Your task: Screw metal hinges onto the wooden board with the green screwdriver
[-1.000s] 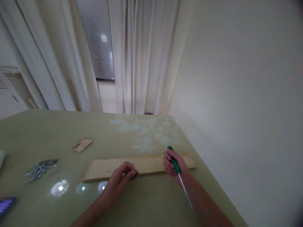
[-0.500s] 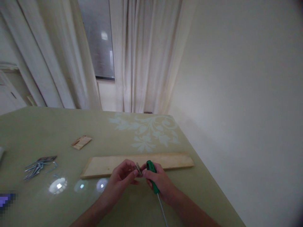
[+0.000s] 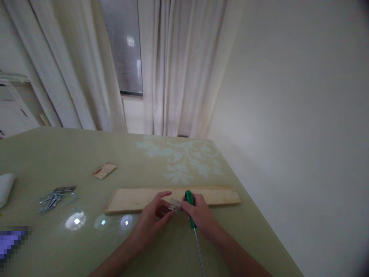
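Note:
My right hand (image 3: 200, 215) is closed around the green handle of a screwdriver (image 3: 190, 209), whose metal shaft points down toward me. Its thumb and finger also pinch a small metal hinge (image 3: 174, 205), with holes visible in one leaf. Close by on the left is my left hand (image 3: 154, 217), its thumb and index finger spread apart around the hinge's left end. Whether its other fingers touch the hinge I cannot tell. Just behind and below both hands, a long pale wooden board (image 3: 129, 198) lies flat on the table.
On the green table (image 3: 72, 150) at left lies a pile of metal screws and small parts (image 3: 54, 200). A small wood piece (image 3: 104, 170) lies farther back. A white object (image 3: 6, 188) and a blurred purple item (image 3: 11, 242) are at the left edge. A wall (image 3: 302, 134) stands at right.
My left hand's fingers have opened away from the hinge, which now shows its flat face between the right thumb and finger. The view has shifted slightly left.

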`<state>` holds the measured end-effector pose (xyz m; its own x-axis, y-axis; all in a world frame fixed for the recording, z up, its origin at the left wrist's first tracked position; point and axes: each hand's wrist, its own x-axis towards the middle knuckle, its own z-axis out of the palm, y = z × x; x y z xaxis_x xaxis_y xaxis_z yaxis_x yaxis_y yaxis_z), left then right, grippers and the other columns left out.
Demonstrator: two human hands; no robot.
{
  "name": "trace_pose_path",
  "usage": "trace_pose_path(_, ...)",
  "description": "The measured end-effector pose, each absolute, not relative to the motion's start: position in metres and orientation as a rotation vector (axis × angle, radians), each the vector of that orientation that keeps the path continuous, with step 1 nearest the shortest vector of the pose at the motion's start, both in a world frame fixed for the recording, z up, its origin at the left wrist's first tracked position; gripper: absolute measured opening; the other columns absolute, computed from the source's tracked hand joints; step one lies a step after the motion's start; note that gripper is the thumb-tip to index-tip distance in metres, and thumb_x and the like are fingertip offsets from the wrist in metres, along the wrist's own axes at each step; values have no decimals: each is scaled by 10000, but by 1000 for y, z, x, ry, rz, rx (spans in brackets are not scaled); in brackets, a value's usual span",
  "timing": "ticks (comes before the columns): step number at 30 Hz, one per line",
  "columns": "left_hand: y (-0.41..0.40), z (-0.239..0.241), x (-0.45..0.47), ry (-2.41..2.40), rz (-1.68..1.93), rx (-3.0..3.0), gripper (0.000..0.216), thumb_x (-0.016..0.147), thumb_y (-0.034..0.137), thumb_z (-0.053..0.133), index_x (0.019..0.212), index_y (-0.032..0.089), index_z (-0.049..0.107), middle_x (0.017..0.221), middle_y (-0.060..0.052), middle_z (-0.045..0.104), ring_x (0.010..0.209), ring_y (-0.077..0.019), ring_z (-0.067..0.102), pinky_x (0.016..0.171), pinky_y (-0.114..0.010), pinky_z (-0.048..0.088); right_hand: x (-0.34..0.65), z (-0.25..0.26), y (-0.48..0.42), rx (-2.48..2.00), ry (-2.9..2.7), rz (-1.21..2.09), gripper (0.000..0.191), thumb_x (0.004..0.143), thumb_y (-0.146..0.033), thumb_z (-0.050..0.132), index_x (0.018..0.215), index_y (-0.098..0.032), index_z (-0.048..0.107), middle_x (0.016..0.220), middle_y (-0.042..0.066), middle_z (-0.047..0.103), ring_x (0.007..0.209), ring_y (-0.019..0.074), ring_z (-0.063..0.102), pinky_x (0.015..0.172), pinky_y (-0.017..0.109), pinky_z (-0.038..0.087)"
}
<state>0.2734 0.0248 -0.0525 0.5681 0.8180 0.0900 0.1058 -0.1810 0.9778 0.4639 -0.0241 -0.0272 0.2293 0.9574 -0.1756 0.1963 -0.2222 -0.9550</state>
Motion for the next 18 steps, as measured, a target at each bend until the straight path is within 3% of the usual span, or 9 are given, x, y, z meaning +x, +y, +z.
trace_pose_path(4, 29, -56, 268, 956, 693, 2177, 234, 942, 229, 604, 1154, 288, 683, 1037, -32, 758, 958, -233, 699, 890, -378, 546, 468, -24, -19, -1832, -1287, 840, 130, 825, -258, 631, 722, -185, 598, 634, -20, 565, 622, 125, 512, 588, 253, 351)
trace_pose_path(7, 31, -66, 267, 1013, 691, 2474, 190, 972, 238, 608, 1119, 299, 710, 1079, -30, 740, 1030, -255, 676, 1000, -434, 519, 468, -22, -15, -1936, -1426, 726, 122, 819, -214, 649, 714, -179, 599, 672, -6, 593, 654, 128, 518, 602, 257, 327)
trace_pose_path(11, 32, -79, 268, 1038, 734, 2628, 232, 1015, 282, 587, 1229, 284, 677, 1099, -45, 735, 1006, -248, 681, 963, -408, 540, 467, -21, -10, -1978, -1501, 713, 131, 801, -219, 683, 699, -177, 611, 673, -3, 598, 657, 129, 511, 608, 260, 306)
trace_pose_path(14, 34, -83, 269, 1029, 784, 2715, 194, 1033, 294, 569, 1170, 270, 703, 1048, -47, 732, 961, -244, 679, 944, -411, 537, 468, -21, -8, -1997, -1522, 726, 165, 784, -248, 714, 682, -176, 606, 657, -10, 581, 644, 127, 491, 603, 264, 289)
trace_pose_path(18, 41, -82, 269, 982, 883, 2799, 299, 1045, 254, 541, 1323, 282, 649, 1320, -70, 696, 1122, -256, 649, 951, -417, 517, 473, -20, -7, -1951, -1593, 795, 204, 792, -257, 716, 663, -179, 578, 651, -29, 546, 651, 121, 468, 594, 254, 283)
